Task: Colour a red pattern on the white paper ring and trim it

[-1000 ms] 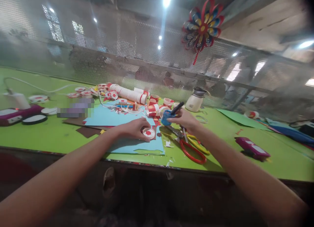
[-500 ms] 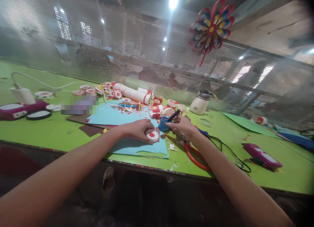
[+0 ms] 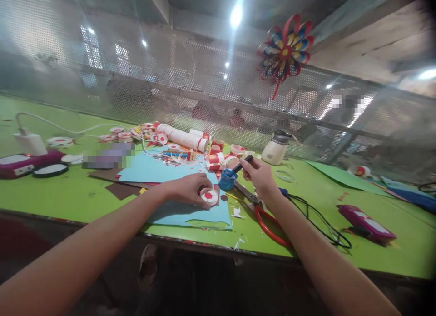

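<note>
My left hand (image 3: pixel 185 188) is closed round a small white paper ring with a red and white centre (image 3: pixel 209 196), pressing it onto a light blue paper sheet (image 3: pixel 190 211). My right hand (image 3: pixel 260 175) grips a black-handled brush (image 3: pixel 240 165) whose tip dips into a small blue pot (image 3: pixel 226 179) just right of the ring. Red-handled scissors (image 3: pixel 269 223) lie under my right wrist on the green table (image 3: pixel 68 193).
Several red and white paper rings and a long roll (image 3: pixel 182 137) crowd the table's back, near a white jar (image 3: pixel 274 151). A charger and cable (image 3: pixel 29 143) sit far left, a purple case (image 3: pixel 366 220) far right. A paper pinwheel (image 3: pixel 284 50) hangs on the mesh wall.
The camera has tilted down slightly. My right hand lifted a little and turned the brush into the blue pot. My left hand stays on the ring.
</note>
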A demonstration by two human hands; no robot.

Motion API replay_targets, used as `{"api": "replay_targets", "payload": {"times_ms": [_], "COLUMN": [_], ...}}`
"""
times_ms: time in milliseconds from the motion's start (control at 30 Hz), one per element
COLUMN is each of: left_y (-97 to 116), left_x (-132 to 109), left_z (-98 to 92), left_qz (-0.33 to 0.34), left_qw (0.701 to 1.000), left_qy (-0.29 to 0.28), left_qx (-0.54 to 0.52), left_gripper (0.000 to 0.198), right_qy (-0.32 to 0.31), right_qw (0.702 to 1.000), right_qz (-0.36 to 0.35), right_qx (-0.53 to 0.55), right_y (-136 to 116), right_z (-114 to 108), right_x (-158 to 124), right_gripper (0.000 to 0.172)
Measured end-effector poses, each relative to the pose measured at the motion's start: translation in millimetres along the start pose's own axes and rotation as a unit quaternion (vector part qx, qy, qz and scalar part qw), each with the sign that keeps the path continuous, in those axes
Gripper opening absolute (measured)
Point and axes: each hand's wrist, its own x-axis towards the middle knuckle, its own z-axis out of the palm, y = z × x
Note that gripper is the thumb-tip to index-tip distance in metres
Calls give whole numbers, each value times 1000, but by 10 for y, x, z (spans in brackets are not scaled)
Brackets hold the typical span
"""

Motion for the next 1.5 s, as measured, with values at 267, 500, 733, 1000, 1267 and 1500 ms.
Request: {"api": "replay_targets", "payload": {"times_ms": [267,500,733,1000,1267,1500], "left_y": [-15,-16,-20,-82,-102,-19], "left_x": [11,12,12,16,-11,2], "left_z": [7,7,9,63,15,80], "left_qz": [10,6,11,13,4,22], "left_qw": [1000,1000,1000,998,995,996], "left_qy": [3,2,10,37,31,37], "left_qx": [-4,0,-7,-40,-99,-75], "left_gripper": [45,45,46,52,54,56], "right_qy": [-29,-9,59,108,86,43], "right_qw": [992,997,995,992,977,971], "right_qz": [-60,-25,-67,-62,31,49], "right_qx": [-104,-68,-42,36,190,228], "right_y": [31,40,-91,-153,-184,-322], "right_z": [68,1,-67,-130,-194,-86], "right_x": [-29,15,9,-30,1,-136], "right_gripper": [32,33,32,36,28,26]}}
